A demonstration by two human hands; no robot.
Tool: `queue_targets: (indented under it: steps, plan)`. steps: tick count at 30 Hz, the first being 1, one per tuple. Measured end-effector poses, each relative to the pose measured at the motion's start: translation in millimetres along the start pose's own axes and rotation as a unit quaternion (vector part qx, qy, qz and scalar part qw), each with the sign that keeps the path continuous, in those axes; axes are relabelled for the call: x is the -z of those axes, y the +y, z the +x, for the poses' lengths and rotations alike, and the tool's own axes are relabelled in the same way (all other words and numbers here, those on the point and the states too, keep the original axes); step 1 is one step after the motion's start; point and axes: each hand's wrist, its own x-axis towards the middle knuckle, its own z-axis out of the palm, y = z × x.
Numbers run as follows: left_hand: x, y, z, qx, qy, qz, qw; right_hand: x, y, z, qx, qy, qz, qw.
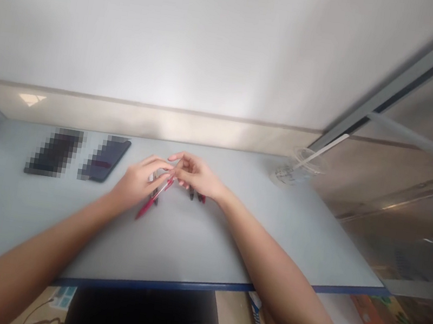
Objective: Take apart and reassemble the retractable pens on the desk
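Note:
A red pen (147,207) with a clear middle section slants above the table, its red end pointing down toward me. My left hand (143,177) has its thumb and fingers closed around the upper part of the pen. My right hand (200,177) meets it there, thumb and index finger pinched at the pen's top end, the other fingers curled loosely. What lies exactly between the fingertips is too small to make out. A dark pen (156,200) shows partly behind the red one. Under my right hand, the ends of several dark and red pens (191,195) stick out, mostly hidden.
Two dark, phone-like flat objects, one on the left (53,154) and one nearer my left hand (107,160), are partly pixelated. A clear container (283,174) with coiled white cable stands at the back right. The grey table (185,255) has a blue front edge; a wall stands behind.

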Motion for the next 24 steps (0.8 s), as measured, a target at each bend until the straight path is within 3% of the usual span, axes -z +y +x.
queue_targets:
  steps: [6, 10, 14, 18, 21, 24]
  plan:
    - [8.9, 10.4, -7.8, 0.02, -0.025, 0.082, 0.996, -0.2, -6.8, -8.6, 0.05, 0.075, -0.159, 0.983]
    - [9.6, 34.6, -14.3, -0.014, -0.141, 0.157, 0.977, 11.8, -7.0, -13.4, 0.034, 0.127, -0.165, 0.977]
    - [-3.7, 44.2, -16.9, -0.03, -0.224, 0.206, 0.952, 14.8, -2.2, -12.9, -0.007, 0.123, -0.189, 0.974]
    - [-3.2, 41.9, -16.1, 0.019, -0.2, 0.15, 0.968, 14.0, -6.1, -15.1, 0.001, 0.131, -0.209, 0.969]
    - [5.2, 43.0, -11.3, 0.119, -0.146, 0.039, 0.981, 13.0, -11.7, -17.2, 0.004, 0.144, -0.158, 0.977]
    - [9.8, 46.7, -5.0, 0.211, -0.117, -0.095, 0.966, 6.8, -12.3, -17.6, -0.001, 0.08, -0.047, 0.996]
